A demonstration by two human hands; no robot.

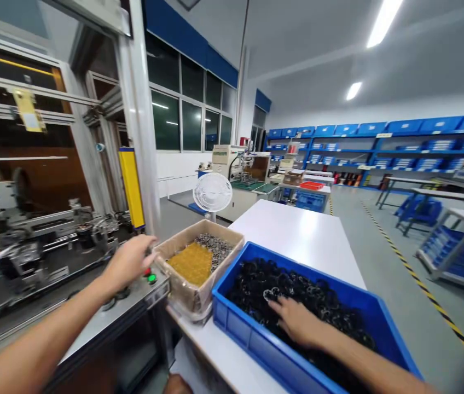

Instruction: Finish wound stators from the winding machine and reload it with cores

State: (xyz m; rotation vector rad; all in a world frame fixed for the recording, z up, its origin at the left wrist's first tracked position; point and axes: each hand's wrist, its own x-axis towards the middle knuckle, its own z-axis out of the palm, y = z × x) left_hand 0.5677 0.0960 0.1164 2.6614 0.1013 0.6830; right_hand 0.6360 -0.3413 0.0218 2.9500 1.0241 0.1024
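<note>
My left hand (130, 261) is over the front corner of the machine's control panel, next to the red button (147, 271) and the green button (152, 279). Its fingers are bent together, with a small dark thing at their tips that I cannot make out. Inside a blue plastic bin (252, 343), my right hand (300, 324) reaches into a heap of black ring-shaped parts (309, 290). Its fingers are stretched and apart, touching the pile beside a shiny ring (272, 294). Between the hands stands a cardboard box (186, 295) of small metal parts (218, 246) and a yellow-brown sheet (193, 264).
The machine with its metal frame (137, 109) and a yellow guard bar (131, 186) rises at the left. Box and bin stand on a white table (293, 230). Behind the box is a white fan (212, 192). Shelves with blue bins (338, 142) line the far wall.
</note>
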